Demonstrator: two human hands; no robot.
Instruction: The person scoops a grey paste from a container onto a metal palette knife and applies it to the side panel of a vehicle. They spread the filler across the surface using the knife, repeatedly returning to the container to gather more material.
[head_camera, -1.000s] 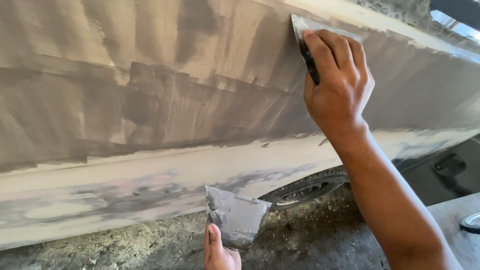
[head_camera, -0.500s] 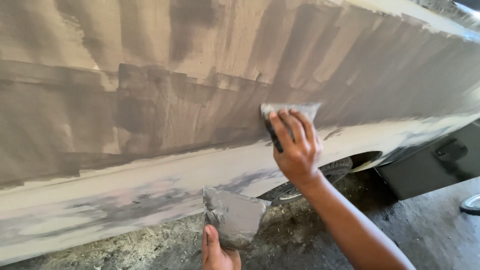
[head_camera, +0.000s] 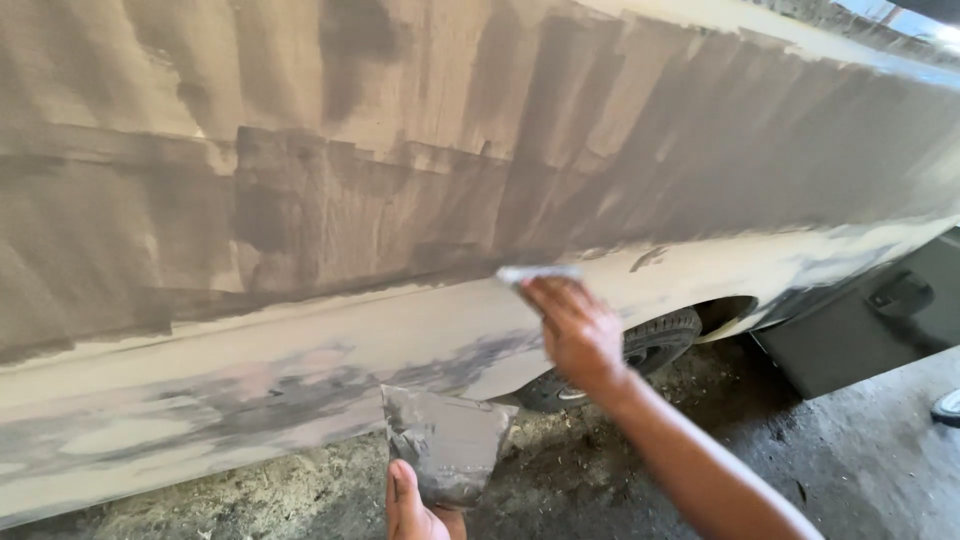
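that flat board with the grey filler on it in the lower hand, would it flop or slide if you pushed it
The putty board probably stays stiff: it stands up flat above the left hand, pinched only at its lower edge, without sagging. It looks thin, so likely light. The grey filler smeared over its face looks wet, so it may be slippery to grip there. The right hand is up at the car body panel.

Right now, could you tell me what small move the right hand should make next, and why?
Probably carry the spreader in the right hand to the filler-loaded board held by the left hand: the blade sits at the lower edge of the grey filler on the car panel.
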